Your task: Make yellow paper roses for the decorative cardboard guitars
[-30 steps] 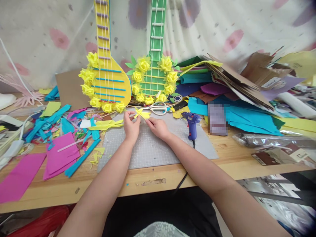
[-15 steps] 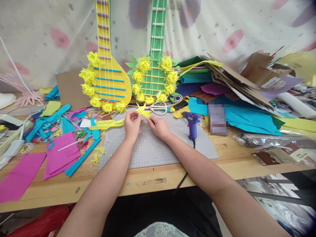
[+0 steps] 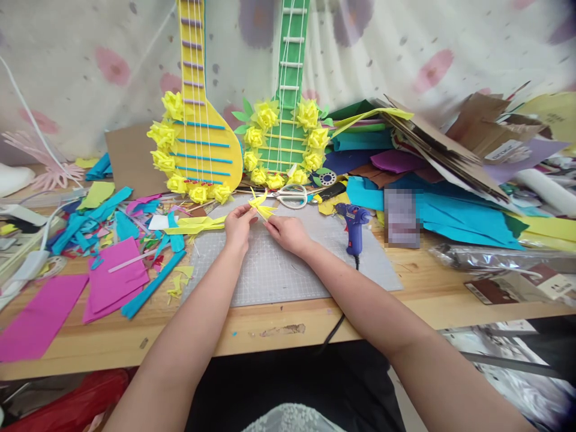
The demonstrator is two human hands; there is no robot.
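Between my hands, above the far part of a grey cutting mat (image 3: 288, 282), is a yellow paper flower (image 3: 260, 205) with pointed petals. My left hand (image 3: 239, 227) pinches its left side between thumb and fingers. Close by on the right, my right hand (image 3: 288, 233) has its fingers closed at the flower's base; exactly what they grip there is hidden. White-handled scissors (image 3: 291, 196) lie just behind the flower. Yellow paper strips (image 3: 198, 225) lie left of my left hand. A blue glue gun (image 3: 354, 228) stands on the mat to the right.
A yellow paper guitar (image 3: 209, 141) and a green one (image 3: 288, 141), both trimmed with yellow flowers, lean against the curtain. Magenta sheets (image 3: 117, 279) and blue scraps (image 3: 90, 219) cover the left. Blue paper (image 3: 463, 219) and cardboard (image 3: 443, 144) pile up at right.
The flower has turned a little in my fingers, and my left thumb and fingers have shifted on it. The whole view has moved slightly.
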